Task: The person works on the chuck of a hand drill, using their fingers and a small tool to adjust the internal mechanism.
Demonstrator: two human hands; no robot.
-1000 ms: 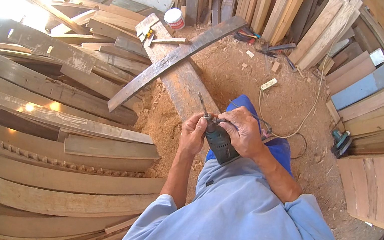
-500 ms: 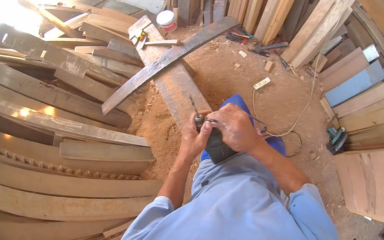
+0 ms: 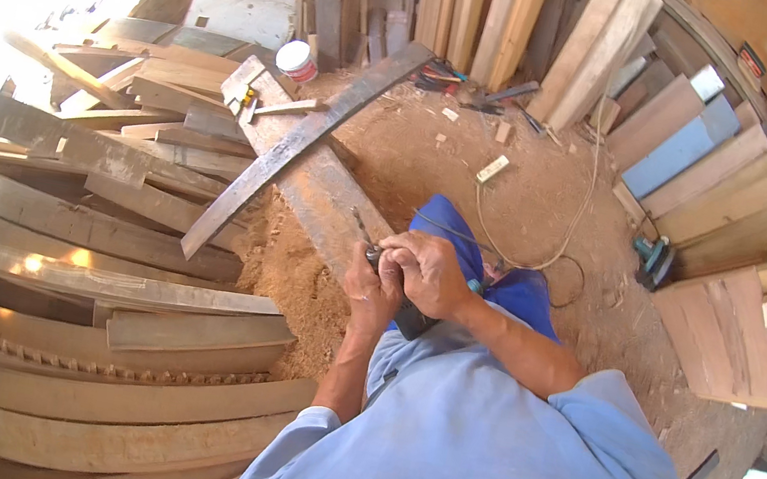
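An electric drill [image 3: 414, 323] with a dark body is held close in front of my lap, its long thin bit [image 3: 360, 223] pointing up and away to the left. My left hand [image 3: 371, 290] is wrapped round its front end, just below the metal chuck [image 3: 373, 254]. Pressed against the left fingers, my right hand [image 3: 434, 274] is closed in a pinch beside the chuck; what it grips there is hidden. Beyond the bit lies a broad wooden plank [image 3: 335, 193], and a long dark board [image 3: 291, 155] rests crosswise over it.
Stacked boards [image 3: 107, 376] fill the left side. Sawdust [image 3: 280, 298] is heaped by the plank. A cable [image 3: 567, 232] runs over the floor near a white power strip [image 3: 493, 169]. A white bucket [image 3: 296, 60] stands behind the plank; a green power tool [image 3: 650, 262] lies right.
My right hand has moved in against my left hand, now covering more of the drill. The scene has shifted a little leftward in the view as my head turned.
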